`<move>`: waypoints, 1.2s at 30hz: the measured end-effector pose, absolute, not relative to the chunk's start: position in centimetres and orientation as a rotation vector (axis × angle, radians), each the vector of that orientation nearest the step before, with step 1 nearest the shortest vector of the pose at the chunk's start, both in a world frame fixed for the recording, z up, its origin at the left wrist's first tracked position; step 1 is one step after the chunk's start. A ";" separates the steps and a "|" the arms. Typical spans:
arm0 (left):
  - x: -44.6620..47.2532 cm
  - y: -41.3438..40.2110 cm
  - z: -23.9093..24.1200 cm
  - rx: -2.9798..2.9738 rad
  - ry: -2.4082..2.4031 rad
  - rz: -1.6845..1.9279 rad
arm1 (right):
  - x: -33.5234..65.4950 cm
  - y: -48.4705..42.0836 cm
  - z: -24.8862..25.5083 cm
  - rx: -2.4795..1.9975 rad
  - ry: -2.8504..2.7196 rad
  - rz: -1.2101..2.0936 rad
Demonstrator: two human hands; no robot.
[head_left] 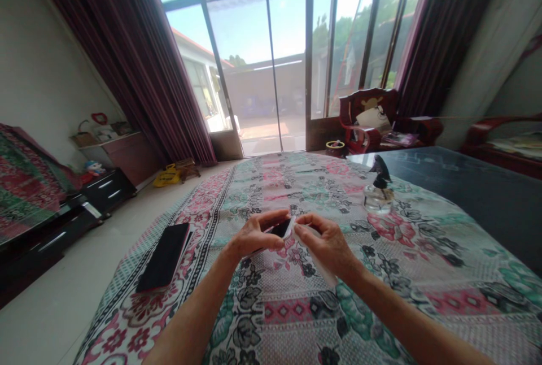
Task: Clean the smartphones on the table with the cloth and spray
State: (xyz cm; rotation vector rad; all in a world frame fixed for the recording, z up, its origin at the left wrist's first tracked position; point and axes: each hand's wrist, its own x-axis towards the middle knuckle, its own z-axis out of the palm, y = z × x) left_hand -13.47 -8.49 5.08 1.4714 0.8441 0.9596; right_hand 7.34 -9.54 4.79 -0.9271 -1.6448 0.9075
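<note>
We have both hands close together over the table, the fingertips nearly meeting. Our left hand (253,234) is closed on a dark flat object (280,229), thumb along the near side and fingers along the far side, so the object sits right inside this grip, tilted, with a pale edge facing the other hand. Our right hand (329,240) pinches a whitish sheet (322,266) between thumb and fingers; the sheet trails down from that grip, below the palm and toward us. We cannot tell what the sheet is made of, or whether it touches the dark flat object, since the fingers hide that spot.

Under both grips we see a patterned tablecloth (292,311) with pink, green and grey flowers. To the left of the grips and a little nearer to us lies a black case (163,257) with a reddish edge, something pale showing along its right side. Beyond the grips and to the right stands a clear bottle (378,200) with a black top, upright and well apart from our hands. Farther off in that direction we see a dark tabletop (461,190) and a carved wooden chair (354,112). Straight beyond the grips are glass doors (254,71).
</note>
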 end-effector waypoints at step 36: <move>-12.1 -8.8 4.9 2.089 2.152 0.196 | 9.3 -6.2 2.8 -1.210 -1.489 0.818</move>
